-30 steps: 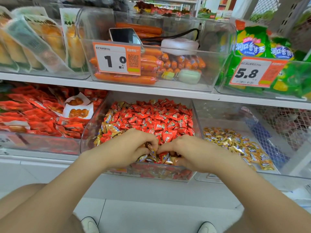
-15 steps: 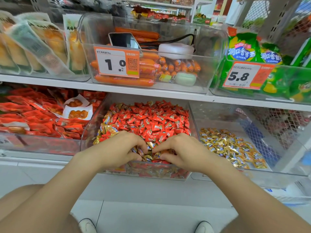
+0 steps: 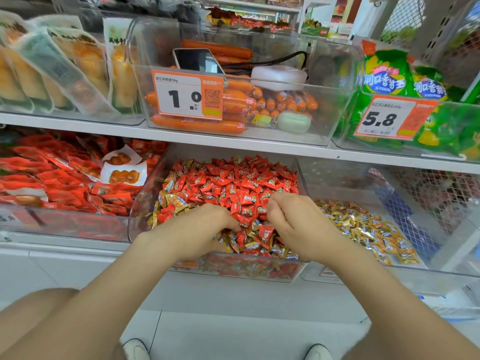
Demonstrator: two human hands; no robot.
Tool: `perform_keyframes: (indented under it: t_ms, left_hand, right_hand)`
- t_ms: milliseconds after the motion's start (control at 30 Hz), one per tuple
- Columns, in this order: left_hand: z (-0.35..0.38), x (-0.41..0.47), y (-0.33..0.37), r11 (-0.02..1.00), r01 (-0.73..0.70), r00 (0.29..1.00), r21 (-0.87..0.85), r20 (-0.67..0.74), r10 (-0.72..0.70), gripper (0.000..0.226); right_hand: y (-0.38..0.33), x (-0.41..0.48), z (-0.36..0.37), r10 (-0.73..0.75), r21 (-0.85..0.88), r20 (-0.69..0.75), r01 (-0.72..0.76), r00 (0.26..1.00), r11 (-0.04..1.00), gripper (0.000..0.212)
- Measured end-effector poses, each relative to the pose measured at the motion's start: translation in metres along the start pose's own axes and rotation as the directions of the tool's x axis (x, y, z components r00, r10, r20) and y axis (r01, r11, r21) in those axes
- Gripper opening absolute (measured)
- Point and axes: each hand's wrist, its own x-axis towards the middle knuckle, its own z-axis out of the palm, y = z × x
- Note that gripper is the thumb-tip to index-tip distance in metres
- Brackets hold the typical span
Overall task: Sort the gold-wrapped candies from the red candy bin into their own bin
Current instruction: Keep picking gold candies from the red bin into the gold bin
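Gold candies: small gold-wrapped candies (image 3: 253, 246) lie mixed among red-wrapped candies (image 3: 241, 183), mostly at the front and left edge of the clear plastic red candy bin (image 3: 144, 203).
Gold bin: just right of it, a 2nd clear plastic bin (image 3: 389, 278) holds a low layer of gold-wrapped sweets only (image 3: 363, 229).
Left hand: the left hand (image 3: 197, 229) rests on the front of the mixed pile, fingers curled downward, tips buried in wrappers; whether they pinch a candy cannot be told.
Right hand: the right hand (image 3: 296, 227) sits beside it at the bin's right front, fingers folded under the palm; any candy inside is hidden.
Surface: both bins stand on the lower level of a white shop shelf (image 3: 259, 146).
Room: above, a clear bin of orange sausages (image 3: 197, 126) with a dark phone (image 3: 197, 61) and an orange price tag reading 1.0 (image 3: 187, 94); right, green snack bags (image 3: 384, 76) tagged 5.8 (image 3: 389, 118); left, flat red snack packets (image 3: 52, 183); below, pale floor tiles (image 3: 233, 331).
Cut off: 2 white shoe tips (image 3: 136, 348) at the bottom edge.
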Motion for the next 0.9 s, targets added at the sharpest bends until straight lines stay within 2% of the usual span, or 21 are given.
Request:
perform_keyframes:
  t_ms: [100,200,233,267,333,400,500,600,733,833,900]
  left_hand:
    - [0.0,0.001,-0.002,0.998,0.034,0.999,-0.043,-0.006,-0.035,0.051]
    - [0.0,-0.001,0.0,0.997,0.053,0.998,-0.061,-0.022,-0.054,0.034]
    - [0.0,-0.003,0.0,0.996,0.056,0.998,-0.067,-0.035,-0.058,0.027]
    - [0.001,-0.003,-0.001,0.995,0.059,0.997,-0.074,-0.043,-0.063,0.022]
    - [0.001,-0.006,-0.002,0.993,0.056,0.997,-0.103,-0.056,-0.062,0.014]
    - [0.0,-0.009,-0.002,0.988,0.037,0.996,-0.151,-0.076,-0.049,0.008]
    - [0.0,-0.014,-0.002,0.979,0.051,0.995,-0.198,-0.074,-0.067,0.01]
    - [0.0,-0.017,-0.004,0.968,0.076,0.992,-0.238,-0.083,-0.098,0.018]
    - [-0.003,-0.022,-0.003,0.96,0.097,0.981,-0.263,-0.137,-0.137,0.023]
    - [-0.006,-0.026,-0.001,0.959,0.102,0.972,-0.264,-0.18,-0.153,0.021]
    - [-0.007,-0.028,0.0,0.952,0.109,0.965,-0.285,-0.2,-0.171,0.021]
  right_hand:
    - [-0.003,0.002,-0.003,0.0,0.002,-0.033,0.0,0.999,1.0,0.047]
    - [-0.001,0.0,-0.002,-0.017,0.109,0.062,0.01,0.998,0.994,0.02]
    - [0.0,0.0,-0.002,-0.039,0.132,0.101,0.026,0.994,0.991,0.018]
    - [0.001,0.0,-0.003,-0.065,0.124,0.134,0.048,0.989,0.991,0.025]
    - [0.004,-0.001,-0.002,-0.096,0.066,0.235,0.083,0.967,0.994,0.033]
    - [0.007,-0.002,0.002,-0.107,-0.01,0.339,0.117,0.935,0.993,0.026]
    - [0.007,0.003,0.005,-0.085,-0.127,0.441,0.156,0.893,0.98,0.027]
    - [-0.003,0.011,0.002,-0.076,-0.266,0.468,0.222,0.881,0.938,0.032]
    - [-0.012,0.011,0.014,-0.142,-0.281,0.394,0.266,0.908,0.922,0.023]
    - [-0.009,0.012,0.009,-0.092,-0.151,0.176,0.12,0.98,0.981,0.032]
    - [-0.005,0.01,0.003,-0.057,-0.117,0.091,0.067,0.994,0.991,0.031]
